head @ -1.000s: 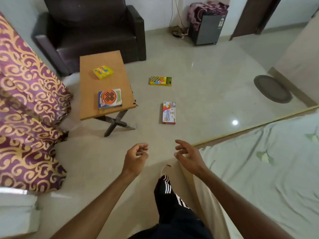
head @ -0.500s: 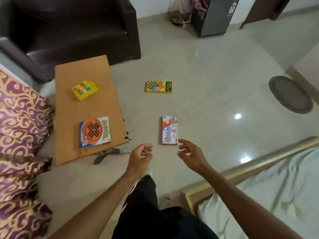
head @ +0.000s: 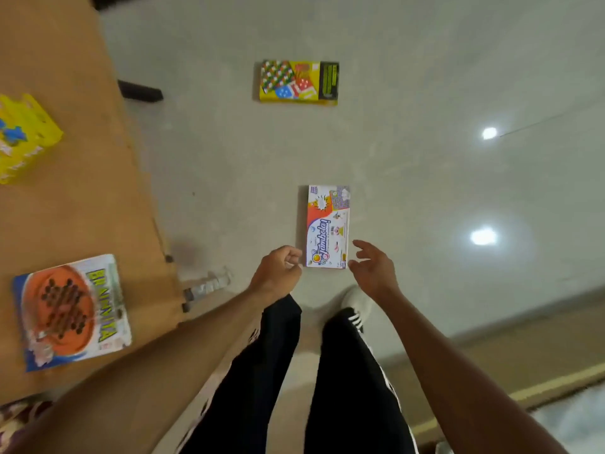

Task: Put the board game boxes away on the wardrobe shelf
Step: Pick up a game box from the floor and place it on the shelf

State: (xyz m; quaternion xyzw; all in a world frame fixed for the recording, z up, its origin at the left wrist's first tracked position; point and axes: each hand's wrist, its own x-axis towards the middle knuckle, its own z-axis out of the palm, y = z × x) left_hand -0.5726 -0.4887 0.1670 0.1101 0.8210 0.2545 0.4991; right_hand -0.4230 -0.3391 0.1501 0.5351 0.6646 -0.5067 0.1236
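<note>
At the centre of the frame, a white and orange board game box (head: 328, 227) lies flat on the pale floor (head: 425, 178), its long side running up and down the picture. Both hands flank its near end: the left hand (head: 276, 273) sits just beside the lower left corner with its grip curled loosely together and holding nothing, while the right hand (head: 371, 268) sits just beside the lower right corner with its grip spread apart, fingers bent. Whether either hand touches the box cannot be told. Higher up, well apart, a yellow board game box (head: 298, 81) lies on the floor. Along the left of the frame, the brown surface (head: 75, 191) carries a blue and orange game box (head: 70, 311) and a small yellow box (head: 23, 136). Black trouser legs (head: 353, 381) fill the lower middle.
</note>
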